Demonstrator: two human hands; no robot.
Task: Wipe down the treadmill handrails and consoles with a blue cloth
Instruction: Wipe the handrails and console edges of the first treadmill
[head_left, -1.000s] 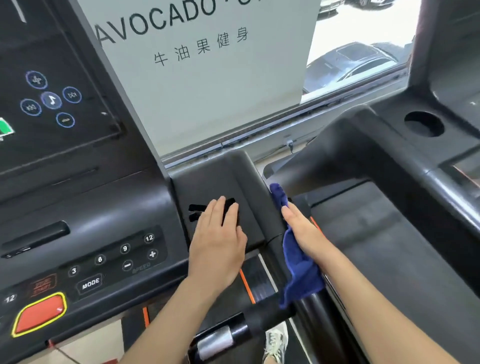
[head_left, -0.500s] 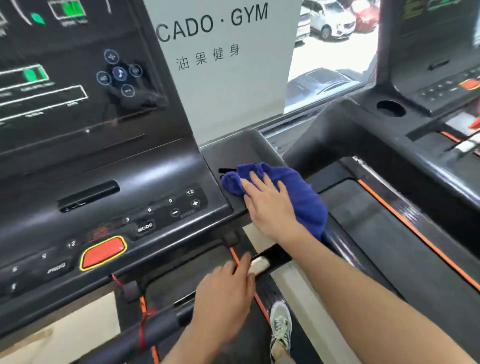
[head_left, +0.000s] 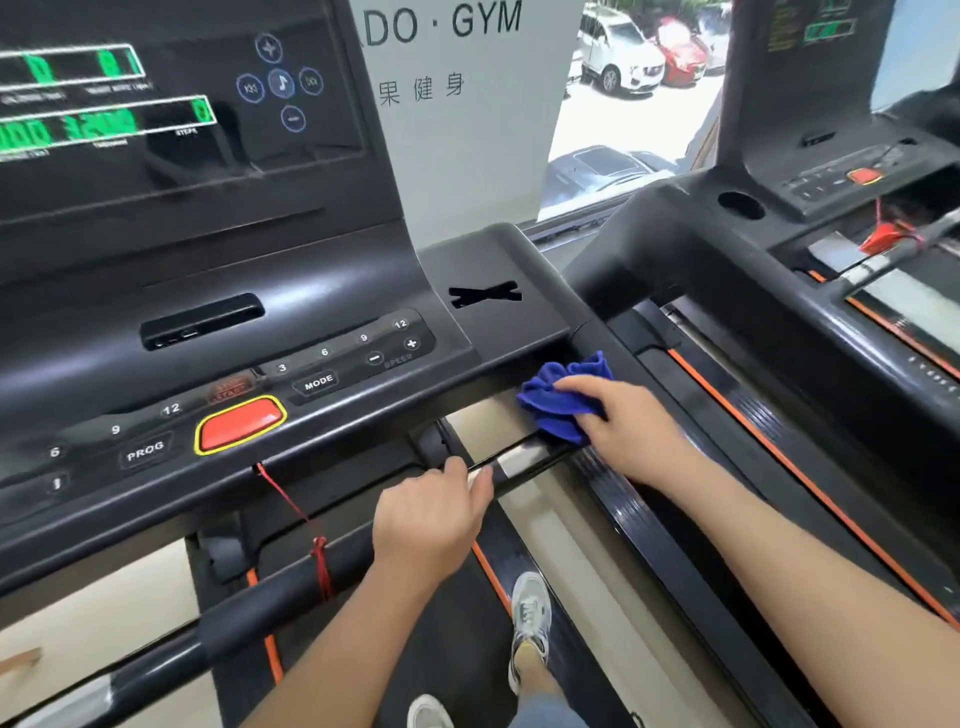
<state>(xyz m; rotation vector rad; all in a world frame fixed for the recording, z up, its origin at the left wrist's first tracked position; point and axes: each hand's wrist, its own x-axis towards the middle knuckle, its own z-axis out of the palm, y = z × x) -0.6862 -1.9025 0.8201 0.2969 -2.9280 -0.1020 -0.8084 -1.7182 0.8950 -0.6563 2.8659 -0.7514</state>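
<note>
Blue cloth (head_left: 558, 400) has dropped off the console side tray (head_left: 498, 254) since 0.5 s ago. It's now bunched under the right hand (head_left: 623, 426), fingers curled over it, pressed at the console's (head_left: 208, 260) front edge by the crossbar handrail (head_left: 291, 587) end, 1 o'clock of the left hand (head_left: 428, 522). Left hand grips the crossbar, palm down, thumb toward the silver sensor strip (head_left: 519, 460). Right forearm enters from 4 o'clock.

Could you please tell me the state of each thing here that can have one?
blue cloth: bunched, at the console's right front corner.
right hand: grips the blue cloth.
left hand: grips the handrail.
display: lit, green digits.
red cord: hangs from console to handrail.
</note>
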